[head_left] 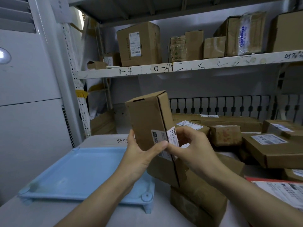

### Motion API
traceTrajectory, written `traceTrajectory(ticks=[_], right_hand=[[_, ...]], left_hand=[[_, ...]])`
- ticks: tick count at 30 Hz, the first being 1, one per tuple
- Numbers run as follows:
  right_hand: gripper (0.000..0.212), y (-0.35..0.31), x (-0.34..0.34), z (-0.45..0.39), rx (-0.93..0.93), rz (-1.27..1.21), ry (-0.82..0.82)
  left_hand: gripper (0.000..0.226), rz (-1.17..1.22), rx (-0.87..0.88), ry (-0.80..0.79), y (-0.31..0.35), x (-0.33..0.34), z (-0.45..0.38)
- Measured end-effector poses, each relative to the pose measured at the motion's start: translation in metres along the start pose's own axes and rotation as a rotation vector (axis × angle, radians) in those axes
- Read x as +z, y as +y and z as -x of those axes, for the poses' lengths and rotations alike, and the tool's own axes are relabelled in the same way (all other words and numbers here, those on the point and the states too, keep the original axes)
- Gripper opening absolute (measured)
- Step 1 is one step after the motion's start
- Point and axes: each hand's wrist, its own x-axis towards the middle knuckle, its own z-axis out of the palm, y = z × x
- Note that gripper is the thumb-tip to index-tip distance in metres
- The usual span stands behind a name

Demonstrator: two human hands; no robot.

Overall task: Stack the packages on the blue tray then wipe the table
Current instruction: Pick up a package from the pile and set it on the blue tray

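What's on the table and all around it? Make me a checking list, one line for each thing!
Surface: white table, partly covered.
Job's things: blue tray holds no packages; one brown package held up above its right edge; pile of packages on the right.
Clutter: red-edged printed sheet at the right edge.
Hands: left hand and right hand both grip the held package at its label end.
Cables: nothing seen.
Surroundings: shelf with handwritten numbers and cardboard boxes; white cabinet unit on the left.
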Motion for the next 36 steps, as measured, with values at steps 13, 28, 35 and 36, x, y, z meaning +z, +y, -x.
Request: traceTrajectory(ticks=[13, 28, 35, 36], right_hand=[[0.047, -0.012, -0.008, 0.004, 0.057, -0.186, -0.196], [0.042, -0.016, -0.007, 0.004, 0.179, -0.338, -0.269], [0.033, -0.018, -0.004, 0.004, 0.219, -0.396, -0.237], [0.032, -0.018, -0.004, 0.004, 0.226, -0.394, -0.235]], left_hand=[[0.111, 0.105, -0.131, 0.022, 0.002, -0.002, -0.006], [0.067, 0.231, -0.31, -0.063, 0.005, -0.001, -0.002], [0.063, 0.269, -0.357, -0.072, 0.004, -0.004, -0.001], [0.064, 0.281, -0.373, -0.071, 0.003, -0.005, -0.001]])
